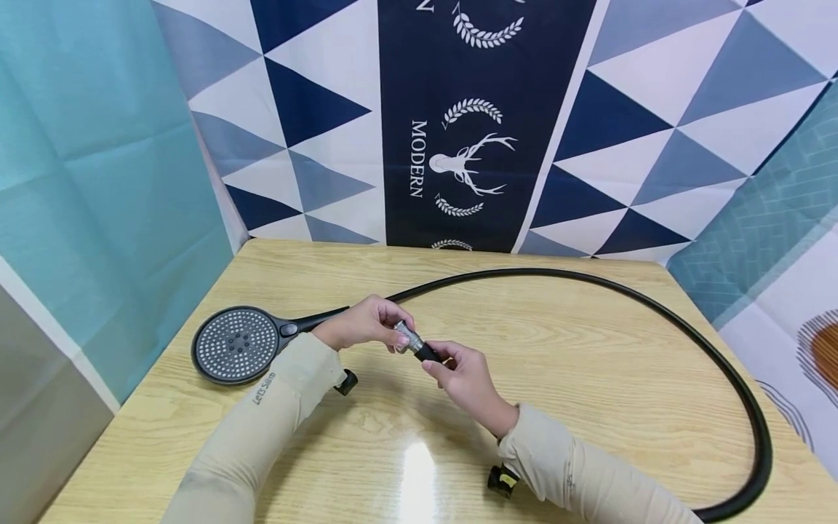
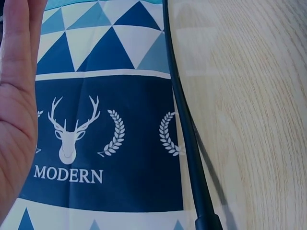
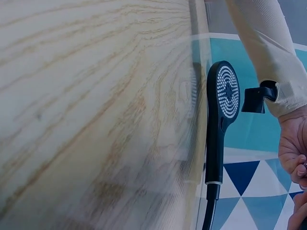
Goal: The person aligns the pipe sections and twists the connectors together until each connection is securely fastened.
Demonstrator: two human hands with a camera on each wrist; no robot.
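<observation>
Above the middle of the table, both hands hold a short hose connector [image 1: 411,338], silver at one end and black at the other. The left hand [image 1: 372,324] pinches its silver end. Fingers and thumb of the right hand [image 1: 466,375] grip the black end. Left of the hands lies a black shower head [image 1: 237,345], spray face up, its handle partly behind the left wrist. From the handle a black hose [image 1: 524,272] arcs round to the right and passes under the right sleeve. Whether it joins the held connector is hidden. In the left wrist view, only part of the left hand [image 2: 17,110] shows.
The wooden table [image 1: 589,407] ends at the back against a patterned cloth [image 1: 314,102] with triangles and a deer print. A teal cloth [image 1: 111,167] hangs on the left. Small black wrist cameras [image 1: 503,480] sit under both sleeves.
</observation>
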